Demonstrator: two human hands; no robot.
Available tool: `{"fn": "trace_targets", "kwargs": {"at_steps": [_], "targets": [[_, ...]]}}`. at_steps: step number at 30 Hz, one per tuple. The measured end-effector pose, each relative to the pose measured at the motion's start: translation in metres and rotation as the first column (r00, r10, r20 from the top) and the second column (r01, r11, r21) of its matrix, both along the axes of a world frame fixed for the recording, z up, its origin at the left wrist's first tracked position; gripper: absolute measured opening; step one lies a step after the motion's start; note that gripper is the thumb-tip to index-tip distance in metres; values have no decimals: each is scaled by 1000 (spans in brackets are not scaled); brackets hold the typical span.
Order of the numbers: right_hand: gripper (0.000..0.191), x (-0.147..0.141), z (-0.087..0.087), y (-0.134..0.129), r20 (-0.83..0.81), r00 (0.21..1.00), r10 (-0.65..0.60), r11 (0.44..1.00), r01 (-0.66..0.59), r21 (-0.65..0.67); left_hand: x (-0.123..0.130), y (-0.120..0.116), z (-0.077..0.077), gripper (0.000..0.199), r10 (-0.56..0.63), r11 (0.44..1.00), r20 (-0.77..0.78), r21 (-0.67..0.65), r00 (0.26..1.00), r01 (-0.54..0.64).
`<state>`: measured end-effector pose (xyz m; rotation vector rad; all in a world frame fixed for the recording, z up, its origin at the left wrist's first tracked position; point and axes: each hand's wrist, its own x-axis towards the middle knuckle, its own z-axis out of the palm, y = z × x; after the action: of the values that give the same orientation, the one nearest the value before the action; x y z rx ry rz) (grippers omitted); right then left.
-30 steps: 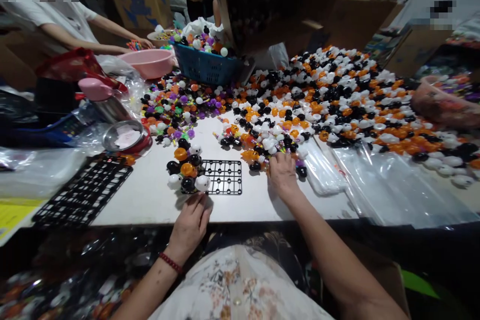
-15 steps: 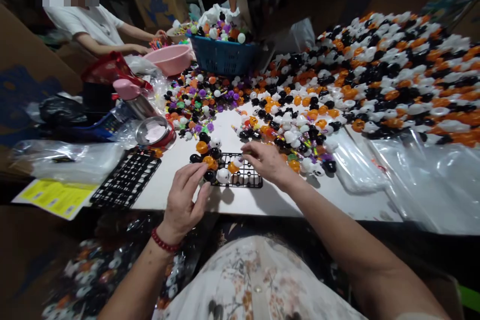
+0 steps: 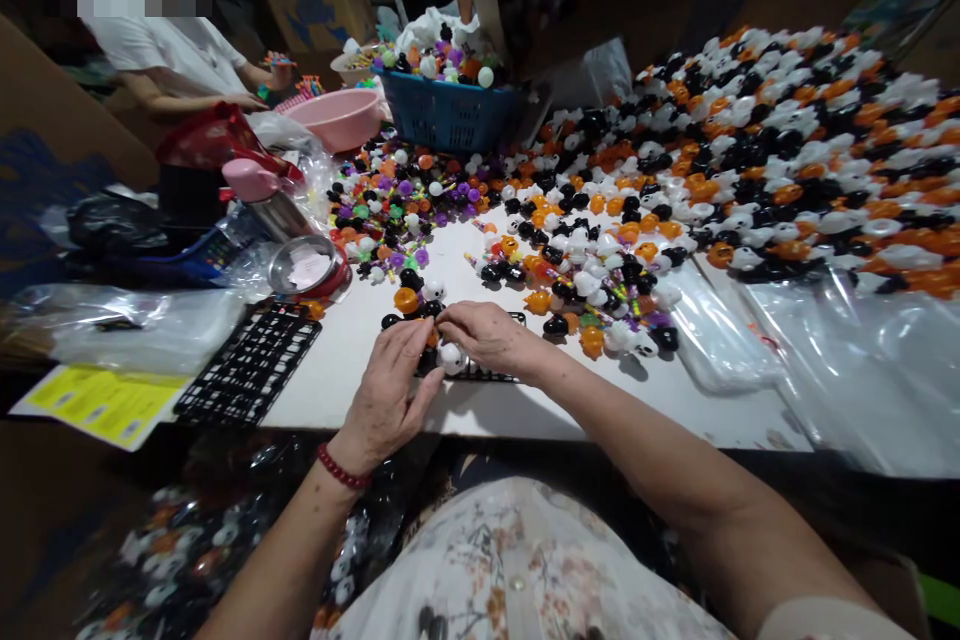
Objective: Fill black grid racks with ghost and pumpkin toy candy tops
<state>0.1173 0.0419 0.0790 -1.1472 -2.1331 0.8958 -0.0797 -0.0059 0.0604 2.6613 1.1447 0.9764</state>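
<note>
A black plastic grid (image 3: 487,375) lies flat near the table's front edge, largely covered by my hands. Small Halloween-style plastic figures cluster at its left end, among them an orange pumpkin-like one (image 3: 406,300) and a white skull-like one (image 3: 451,357). Around the near side of this cluster curves my left hand (image 3: 394,375), thumb apart from the fingers, fingertips by an orange piece. My right hand (image 3: 484,332) reaches over the grid from the right, its fingers closed together at the same orange piece; what they pinch is mostly hidden.
Stacked black grids (image 3: 244,365) and yellow printed cards (image 3: 97,405) lie left. Loose figures (image 3: 600,270) and a large heap (image 3: 787,160) cover the right and back. Clear bags (image 3: 720,340) lie right. A blue basket (image 3: 450,115) and pink basin (image 3: 341,120) stand behind, near a co-worker (image 3: 172,60).
My right hand has moved left across the grid, carrying an orange and white piece to the cluster beside my left hand. The co-worker has raised a hand holding colourful pieces.
</note>
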Motion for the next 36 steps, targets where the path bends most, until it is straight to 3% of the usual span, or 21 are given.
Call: {"fn": "trace_targets", "kwargs": {"at_steps": [3, 6, 11, 13, 15, 19, 21, 23, 27, 28, 29, 31, 33, 36], "targets": [[10, -6, -7, 0, -39, 997, -74, 995, 71, -62, 3, 2, 0, 69, -22, 1000, -38, 13, 999, 23], [12, -12, -13, 2, -32, 998, -58, 996, 56, -68, 6, 6, -3, 67, -9, 998, -80, 69, 997, 15], [19, 11, -16, -10, -68, 990, -120, 985, 127, 113, 6, 14, -13, 64, 18, 990, -87, 142, 996, -5], [17, 39, -18, -27, -93, 972, -217, 941, 234, 245, 5, 14, -13, 64, 21, 989, -83, 150, 996, -8], [21, 77, -26, -47, -56, 918, -392, 847, 384, 367, 5, 12, -9, 64, 30, 987, -68, 159, 997, -19], [40, 155, -62, -78, 143, 644, -751, 616, 607, 502, 9, 1, 4, 63, 31, 982, 6, 188, 999, -32], [44, 182, -78, -87, 178, 597, -783, 596, 635, 491, 19, -7, 8, 61, -33, 982, 36, 186, 999, 26], [43, 195, -86, -92, 170, 616, -769, 615, 641, 459, 33, -17, 8, 55, -140, 978, 34, 160, 990, 133], [39, 177, -73, -94, 137, 573, -808, 548, 645, 533, 60, -36, -1, 39, -382, 910, -87, 136, 920, 391], [38, 165, -69, -92, 124, 593, -796, 554, 630, 545, 62, -39, -3, 38, -399, 900, -102, 145, 911, 410], [37, 152, -65, -89, 112, 646, -755, 594, 601, 535, 62, -41, -4, 39, -391, 902, -96, 157, 915, 402], [35, 122, -61, -81, 88, 799, -595, 730, 492, 474, 56, -42, -1, 46, -297, 938, -36, 174, 954, 298], [34, 92, -63, -68, 109, 899, -424, 844, 349, 407, 45, -37, 6, 55, -154, 974, 10, 167, 988, 151], [36, 58, -71, -43, 268, 906, -327, 910, 226, 346, 31, -24, 16, 58, -3, 993, -41, 119, 999, 8]]}}
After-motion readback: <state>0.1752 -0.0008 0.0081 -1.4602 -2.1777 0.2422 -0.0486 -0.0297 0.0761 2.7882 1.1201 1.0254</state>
